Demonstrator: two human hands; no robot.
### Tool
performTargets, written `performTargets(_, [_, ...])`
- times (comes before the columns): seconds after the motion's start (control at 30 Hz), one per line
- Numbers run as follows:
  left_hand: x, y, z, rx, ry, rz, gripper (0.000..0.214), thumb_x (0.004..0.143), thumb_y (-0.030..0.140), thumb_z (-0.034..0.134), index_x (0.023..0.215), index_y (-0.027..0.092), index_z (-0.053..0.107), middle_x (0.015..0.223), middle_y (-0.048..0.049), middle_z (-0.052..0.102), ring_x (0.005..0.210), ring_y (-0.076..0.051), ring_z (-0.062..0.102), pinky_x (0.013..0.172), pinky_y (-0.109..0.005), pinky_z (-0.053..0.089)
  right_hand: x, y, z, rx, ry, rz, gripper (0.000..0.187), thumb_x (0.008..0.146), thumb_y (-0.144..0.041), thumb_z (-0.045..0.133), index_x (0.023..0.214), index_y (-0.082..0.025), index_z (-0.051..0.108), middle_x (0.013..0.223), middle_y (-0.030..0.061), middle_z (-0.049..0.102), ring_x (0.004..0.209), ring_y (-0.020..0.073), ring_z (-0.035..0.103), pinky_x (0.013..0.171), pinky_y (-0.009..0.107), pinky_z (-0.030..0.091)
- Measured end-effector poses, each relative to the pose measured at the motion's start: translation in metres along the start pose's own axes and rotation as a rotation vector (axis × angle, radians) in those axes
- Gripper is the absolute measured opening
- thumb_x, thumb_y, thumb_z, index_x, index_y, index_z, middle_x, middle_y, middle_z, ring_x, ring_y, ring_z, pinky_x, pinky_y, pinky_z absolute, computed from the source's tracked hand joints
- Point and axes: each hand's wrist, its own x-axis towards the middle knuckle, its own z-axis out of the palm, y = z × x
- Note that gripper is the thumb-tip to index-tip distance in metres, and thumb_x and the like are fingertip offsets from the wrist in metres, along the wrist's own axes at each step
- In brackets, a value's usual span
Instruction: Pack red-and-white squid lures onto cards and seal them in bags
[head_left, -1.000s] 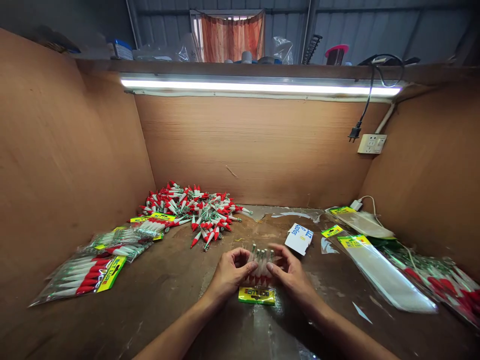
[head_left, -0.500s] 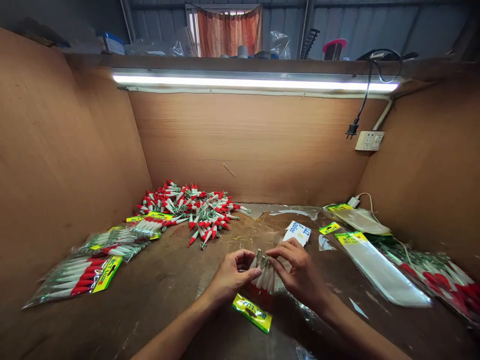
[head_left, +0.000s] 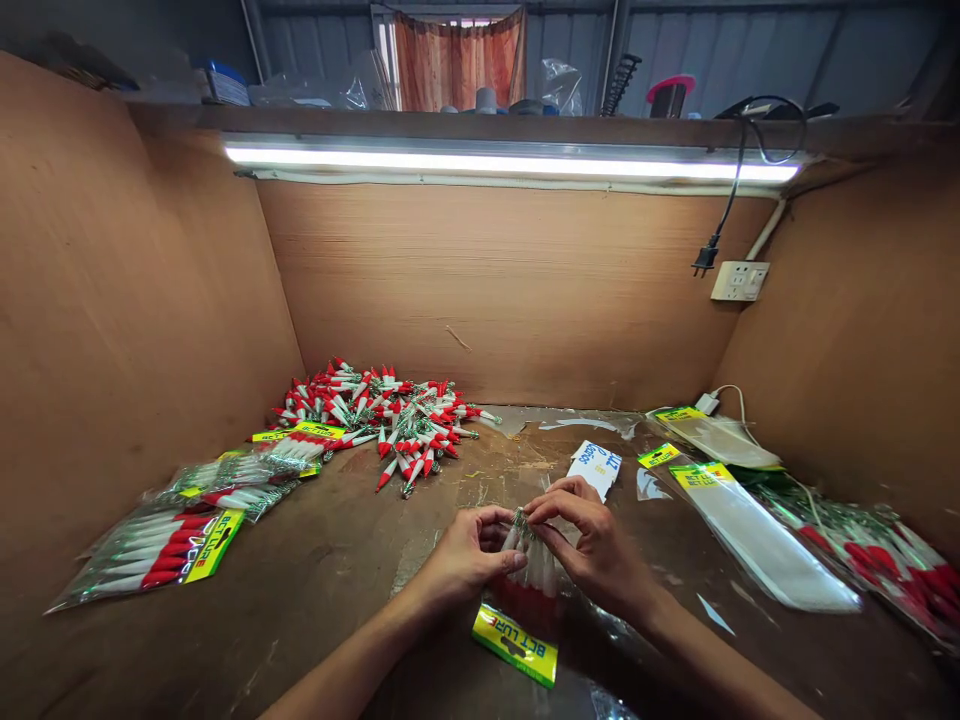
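Between my hands is a clear packet of fishing lures point(head_left: 536, 575), white and red, with its yellow-green header card point(head_left: 516, 648) pointing toward me. The lures' metal-hook ends are bunched together at the far end of the packet. My left hand point(head_left: 466, 552) is closed on the packet's left side, thumb across the front. From the right, the fingers of my right hand point(head_left: 596, 545) pinch the far end near the hooks. Whether the fingers grip the plastic or the hooks through it, I cannot make out.
A heap of loose red-and-white lures point(head_left: 390, 420) lies at the back left, with filled packets point(head_left: 161, 550) before it. On the right are flat clear bags point(head_left: 765, 540) and more lures point(head_left: 877, 545). A white paper label point(head_left: 595, 470) lies beyond my right hand. A plug point(head_left: 705, 258) dangles above.
The packet has shifted slightly right and toward me, its header card more visible. My right fingers have moved left, closer to my left hand, over the hook ends.
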Motion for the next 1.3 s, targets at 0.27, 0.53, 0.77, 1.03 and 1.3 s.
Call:
performTargets(0.27, [-0.003,-0.001,0.003,-0.02,-0.053,0.048,0.047,0.067,0.023,0.085,0.11,0.012,0.069,0.101,-0.0112,0.072,0.093,-0.025,0.066,0.081,-0.031,0.05,-0.001,0.002,0.004,0.088,-0.058,0.025,0.007,0.092,-0.021,0.062,0.092,-0.025,0.068,0.102,0.0045,0.072,0.113,0.024,0.051,0.097,0.04,0.042])
performTargets(0.53, [-0.002,-0.01,0.008,-0.063,-0.076,-0.038,0.053,0.063,0.03,0.088,0.109,0.012,0.069,0.096,-0.009,0.072,0.082,-0.021,0.066,0.072,-0.027,0.05,-0.005,0.007,0.012,0.095,0.035,0.107,0.01,0.091,-0.02,0.062,0.095,-0.024,0.07,0.108,0.0084,0.065,0.117,0.0246,0.052,0.098,0.039,0.044])
performTargets(0.77, [-0.005,-0.015,0.006,0.117,0.059,-0.098,0.039,0.062,0.041,0.085,0.078,0.008,0.072,0.067,-0.0022,0.065,0.056,-0.013,0.053,0.053,-0.02,0.038,-0.004,0.004,0.011,0.116,0.033,0.038,0.007,0.091,-0.019,0.062,0.091,-0.024,0.066,0.107,0.0059,0.07,0.113,0.0244,0.052,0.096,0.041,0.044])
performTargets(1.03, [-0.003,-0.012,0.007,0.081,0.027,-0.075,0.041,0.069,0.046,0.081,0.083,0.009,0.073,0.071,-0.0034,0.066,0.06,-0.014,0.055,0.057,-0.022,0.041,-0.002,0.004,0.007,0.081,0.133,0.079,0.013,0.091,-0.025,0.061,0.103,-0.024,0.066,0.114,0.0075,0.065,0.111,0.0249,0.054,0.097,0.041,0.043])
performTargets(1.3, [0.001,-0.006,-0.005,0.121,0.128,0.001,0.039,0.074,0.046,0.079,0.085,0.01,0.072,0.076,-0.0059,0.07,0.065,-0.017,0.061,0.061,-0.023,0.044,0.001,0.035,0.015,0.417,0.023,0.482,0.047,0.079,-0.05,0.07,0.111,-0.016,0.065,0.098,0.0072,0.067,0.082,0.0203,0.061,0.073,0.031,0.049])
